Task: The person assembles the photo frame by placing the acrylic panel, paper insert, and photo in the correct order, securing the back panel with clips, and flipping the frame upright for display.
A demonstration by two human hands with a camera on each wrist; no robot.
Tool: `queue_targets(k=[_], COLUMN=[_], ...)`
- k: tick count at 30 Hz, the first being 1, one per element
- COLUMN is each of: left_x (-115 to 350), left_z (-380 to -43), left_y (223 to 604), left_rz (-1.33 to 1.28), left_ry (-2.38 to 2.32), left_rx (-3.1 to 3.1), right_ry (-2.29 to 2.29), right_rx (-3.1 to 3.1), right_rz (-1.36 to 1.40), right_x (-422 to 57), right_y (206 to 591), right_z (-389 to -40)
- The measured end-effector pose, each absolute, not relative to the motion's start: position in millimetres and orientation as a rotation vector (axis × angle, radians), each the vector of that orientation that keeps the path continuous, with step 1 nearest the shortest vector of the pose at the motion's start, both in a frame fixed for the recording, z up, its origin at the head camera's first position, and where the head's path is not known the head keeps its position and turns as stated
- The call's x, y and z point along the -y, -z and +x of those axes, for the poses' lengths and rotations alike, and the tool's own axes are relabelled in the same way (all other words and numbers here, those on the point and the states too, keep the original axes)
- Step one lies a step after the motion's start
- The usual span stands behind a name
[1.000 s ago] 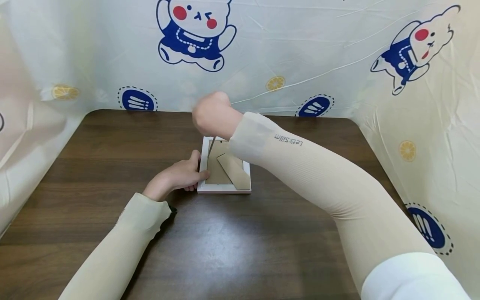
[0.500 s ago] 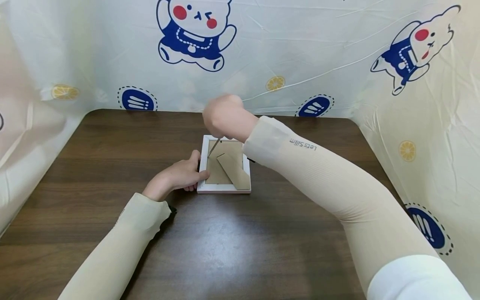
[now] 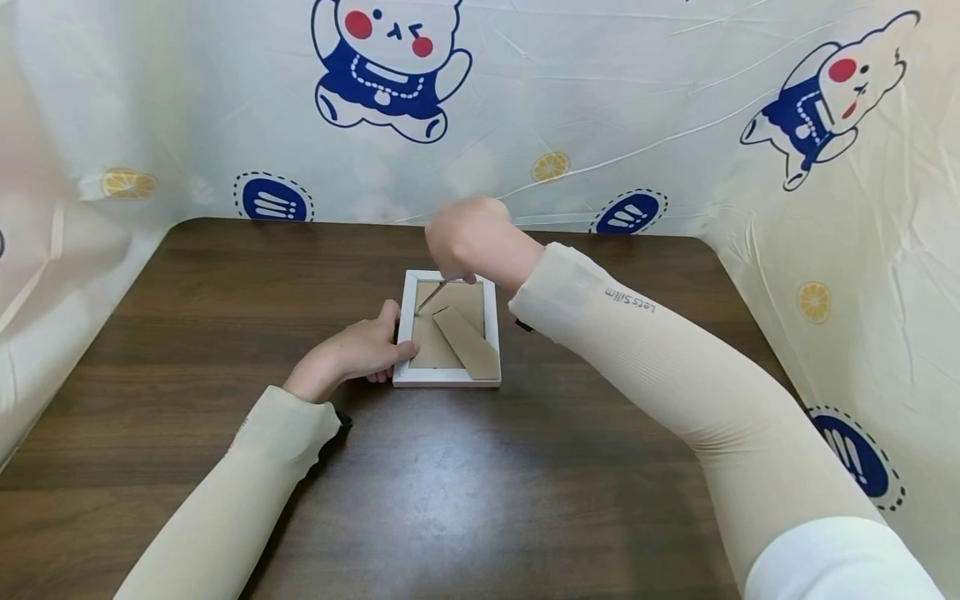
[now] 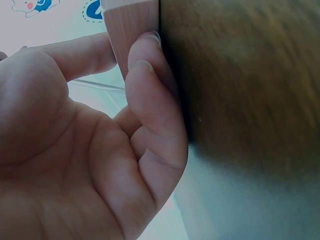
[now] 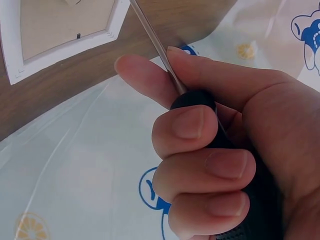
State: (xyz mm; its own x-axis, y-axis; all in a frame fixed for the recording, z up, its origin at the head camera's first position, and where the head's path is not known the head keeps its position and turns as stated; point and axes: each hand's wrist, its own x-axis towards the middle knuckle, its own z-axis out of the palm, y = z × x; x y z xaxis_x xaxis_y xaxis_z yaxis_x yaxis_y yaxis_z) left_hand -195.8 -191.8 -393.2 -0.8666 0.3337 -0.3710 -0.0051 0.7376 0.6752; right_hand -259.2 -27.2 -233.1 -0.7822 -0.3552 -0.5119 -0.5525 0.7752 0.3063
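Note:
A white picture frame lies back side up on the table, showing its tan backing board and a slanted stand leg. My left hand grips the frame's left side, thumb over the rim and fingers against the outer edge; the left wrist view shows the fingertips at the frame's side. In my right hand is a screwdriver, fingers curled round its black handle. Its metal shaft slants down leftward, the tip at the backing's left inner edge, near the upper corner.
The dark wooden table extends around the frame. A pale curtain with cartoon figures and orange slices hangs along the back and both sides. Light sleeves cover both forearms.
My right hand has swung right and slightly lower, tilting the screwdriver's shaft flatter, while its tip stays at the same inner edge. My left hand and the picture frame have hardly moved.

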Motion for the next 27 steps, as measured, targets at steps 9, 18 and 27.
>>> queue_targets(k=[9,18,27], left_x=[192.6,192.5,193.0], left_z=[-195.1,-194.9,-196.6], left_y=[392.8,393.6,394.9], left_rz=[0.244,0.242,0.247], left_ry=[-0.977,-0.982,-0.966], left_rx=[-2.458,-2.447,-2.45], right_ry=[-0.573,-0.467,-0.403], right_rx=[-2.55,-2.551,-2.549], right_rz=[-0.7,-0.715,-0.693], right_x=[13.2,-3.5,-15.8], right_y=[241.2,247.9,258.3], right_z=[-262.7,-271.1,-279.7])
